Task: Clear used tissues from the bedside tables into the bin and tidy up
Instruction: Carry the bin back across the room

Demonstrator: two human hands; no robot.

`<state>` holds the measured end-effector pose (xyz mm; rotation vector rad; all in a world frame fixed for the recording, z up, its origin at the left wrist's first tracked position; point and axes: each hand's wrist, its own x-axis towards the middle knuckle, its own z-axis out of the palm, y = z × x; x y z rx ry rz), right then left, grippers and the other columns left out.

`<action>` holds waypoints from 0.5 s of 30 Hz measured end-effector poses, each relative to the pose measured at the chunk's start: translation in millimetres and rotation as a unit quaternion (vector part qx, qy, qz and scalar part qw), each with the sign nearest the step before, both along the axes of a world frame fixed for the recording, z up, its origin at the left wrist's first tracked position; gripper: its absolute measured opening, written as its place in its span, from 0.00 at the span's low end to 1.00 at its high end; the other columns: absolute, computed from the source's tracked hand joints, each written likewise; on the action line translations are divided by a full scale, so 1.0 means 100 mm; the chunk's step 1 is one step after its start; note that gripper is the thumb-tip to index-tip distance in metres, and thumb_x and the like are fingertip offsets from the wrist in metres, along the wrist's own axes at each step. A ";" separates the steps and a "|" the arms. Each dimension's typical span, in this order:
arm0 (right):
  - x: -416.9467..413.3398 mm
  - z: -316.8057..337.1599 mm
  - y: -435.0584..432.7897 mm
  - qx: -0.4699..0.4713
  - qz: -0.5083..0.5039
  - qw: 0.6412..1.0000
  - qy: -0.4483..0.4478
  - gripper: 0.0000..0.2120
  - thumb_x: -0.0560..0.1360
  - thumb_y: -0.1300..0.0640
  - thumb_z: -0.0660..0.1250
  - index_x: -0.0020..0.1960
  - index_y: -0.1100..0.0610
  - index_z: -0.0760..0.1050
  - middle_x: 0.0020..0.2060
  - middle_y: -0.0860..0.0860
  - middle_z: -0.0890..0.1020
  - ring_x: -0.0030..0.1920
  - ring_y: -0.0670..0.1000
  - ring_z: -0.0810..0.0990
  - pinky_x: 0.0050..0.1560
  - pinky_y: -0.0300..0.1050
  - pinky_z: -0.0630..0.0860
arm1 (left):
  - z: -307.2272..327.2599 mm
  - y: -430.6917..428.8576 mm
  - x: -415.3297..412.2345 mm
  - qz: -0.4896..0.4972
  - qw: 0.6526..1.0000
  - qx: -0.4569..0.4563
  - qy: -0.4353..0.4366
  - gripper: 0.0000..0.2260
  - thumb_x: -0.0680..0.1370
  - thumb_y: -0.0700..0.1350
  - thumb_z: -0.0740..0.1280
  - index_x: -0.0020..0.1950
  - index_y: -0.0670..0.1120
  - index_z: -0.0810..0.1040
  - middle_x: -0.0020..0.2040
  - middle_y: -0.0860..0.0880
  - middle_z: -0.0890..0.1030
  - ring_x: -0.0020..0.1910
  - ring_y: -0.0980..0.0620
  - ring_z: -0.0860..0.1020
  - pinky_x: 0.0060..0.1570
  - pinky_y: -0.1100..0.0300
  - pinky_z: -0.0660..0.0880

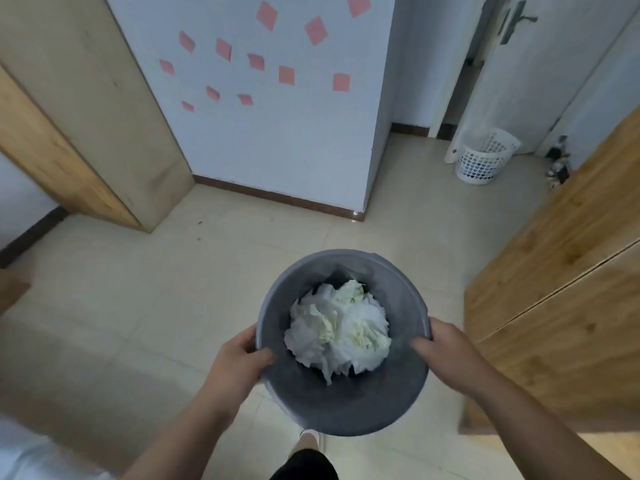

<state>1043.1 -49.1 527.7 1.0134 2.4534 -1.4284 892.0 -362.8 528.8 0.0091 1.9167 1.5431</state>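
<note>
I see pale floor tiles (145, 292); a white wall (294, 133) dotted with pink sticky notes (286, 75); wooden cabinets (561, 271) at right; a white mesh basket (483, 159) beside a door (540, 81).

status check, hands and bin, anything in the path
Left hand and right hand both gripping grey bin by the rim, held off floor. Crumpled tissues inside. Tiled floor ahead open; white basket sits by far door.

Pale tiled floor (173, 289) carries a white mesh basket (483, 157) beside the door and wooden cabinets (554, 306).
</note>
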 end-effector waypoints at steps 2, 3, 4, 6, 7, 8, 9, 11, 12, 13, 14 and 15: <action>-0.40 -0.06 0.13 -0.005 -0.001 1.000 -0.009 0.05 0.70 0.54 0.67 0.44 0.51 0.81 0.37 0.37 0.85 0.38 0.40 0.83 0.28 0.31 0.73 | -0.11 0.17 -0.43 -0.001 1.000 0.000 -0.019 0.24 0.69 0.33 0.69 0.54 0.58 0.89 0.51 0.47 0.91 0.46 0.50 0.89 0.39 0.61 0.84; -0.61 -0.06 0.20 -0.010 -0.006 1.000 -0.012 0.07 0.67 0.52 0.67 0.44 0.50 0.81 0.37 0.35 0.85 0.37 0.39 0.82 0.28 0.30 0.73 | -0.12 0.26 -0.64 -0.004 1.000 -0.003 -0.028 0.24 0.67 0.34 0.69 0.54 0.58 0.90 0.51 0.47 0.91 0.46 0.49 0.89 0.40 0.60 0.84; -0.81 -0.05 0.27 -0.013 -0.011 1.000 -0.013 0.09 0.66 0.51 0.66 0.44 0.49 0.81 0.37 0.35 0.84 0.37 0.38 0.82 0.27 0.30 0.73 | -0.12 0.35 -0.86 -0.006 0.999 -0.004 -0.035 0.24 0.66 0.35 0.68 0.54 0.57 0.90 0.51 0.46 0.91 0.47 0.49 0.89 0.40 0.60 0.84; -1.23 -0.02 0.43 -0.017 -0.022 1.000 -0.013 0.08 0.67 0.51 0.66 0.44 0.48 0.80 0.36 0.36 0.84 0.36 0.39 0.82 0.27 0.31 0.73 | -0.05 0.53 -1.33 -0.011 0.999 0.000 -0.042 0.23 0.65 0.36 0.68 0.54 0.56 0.90 0.52 0.45 0.91 0.47 0.48 0.89 0.40 0.60 0.84; -1.44 0.00 0.52 -0.017 -0.029 0.999 -0.010 0.07 0.67 0.51 0.66 0.44 0.49 0.80 0.36 0.38 0.85 0.36 0.40 0.82 0.28 0.33 0.74 | -0.03 0.62 -1.58 -0.017 0.999 0.001 -0.038 0.23 0.66 0.35 0.69 0.54 0.55 0.90 0.52 0.45 0.91 0.47 0.48 0.89 0.40 0.60 0.84; -1.63 0.03 0.60 -0.018 -0.037 0.999 -0.009 0.08 0.68 0.51 0.66 0.44 0.49 0.80 0.37 0.39 0.85 0.35 0.41 0.82 0.29 0.37 0.75 | 0.00 0.72 -1.82 -0.025 0.999 -0.001 -0.033 0.22 0.69 0.34 0.69 0.54 0.55 0.90 0.52 0.45 0.91 0.47 0.48 0.89 0.39 0.61 0.84; -1.82 0.04 0.69 -0.019 -0.046 0.999 -0.008 0.08 0.68 0.50 0.66 0.44 0.49 0.80 0.37 0.39 0.85 0.35 0.42 0.82 0.31 0.40 0.75 | 0.04 0.83 -2.05 -0.034 0.999 -0.002 -0.029 0.22 0.70 0.32 0.69 0.54 0.55 0.90 0.52 0.46 0.91 0.47 0.48 0.89 0.39 0.61 0.84; -2.17 0.04 0.92 -0.017 -0.060 0.998 -0.006 0.09 0.68 0.50 0.65 0.44 0.49 0.80 0.36 0.40 0.85 0.35 0.42 0.82 0.34 0.44 0.76 | 0.12 1.08 -2.48 -0.046 0.999 0.007 -0.023 0.23 0.69 0.34 0.69 0.55 0.57 0.90 0.52 0.47 0.91 0.47 0.48 0.89 0.40 0.61 0.85; -2.35 0.01 1.05 -0.014 -0.062 0.998 -0.008 0.08 0.69 0.50 0.65 0.45 0.49 0.80 0.36 0.40 0.85 0.35 0.42 0.82 0.34 0.45 0.77 | 0.14 1.21 -2.68 -0.052 0.998 0.008 -0.022 0.24 0.68 0.36 0.69 0.56 0.59 0.89 0.53 0.48 0.91 0.49 0.48 0.89 0.41 0.59 0.85; -2.54 -0.02 1.19 -0.014 -0.063 0.998 -0.012 0.06 0.70 0.52 0.66 0.45 0.49 0.80 0.36 0.40 0.85 0.35 0.42 0.83 0.34 0.46 0.77 | 0.13 1.34 -2.87 -0.054 0.998 0.006 -0.023 0.25 0.67 0.37 0.69 0.56 0.60 0.89 0.53 0.48 0.91 0.49 0.48 0.89 0.43 0.58 0.85; -2.73 -0.06 1.33 -0.016 -0.063 0.998 -0.014 0.04 0.72 0.54 0.66 0.44 0.49 0.80 0.35 0.41 0.85 0.35 0.43 0.83 0.34 0.46 0.77 | 0.11 1.47 -3.05 -0.051 0.998 0.003 -0.027 0.25 0.66 0.38 0.69 0.56 0.61 0.88 0.53 0.49 0.91 0.50 0.48 0.89 0.43 0.58 0.85; -2.93 -0.12 1.48 -0.019 -0.062 0.998 -0.018 0.04 0.73 0.55 0.67 0.44 0.50 0.80 0.35 0.41 0.85 0.35 0.44 0.83 0.34 0.45 0.77 | 0.06 1.60 -3.22 -0.047 0.998 -0.002 -0.031 0.25 0.66 0.37 0.69 0.56 0.61 0.88 0.53 0.49 0.91 0.49 0.48 0.89 0.43 0.58 0.85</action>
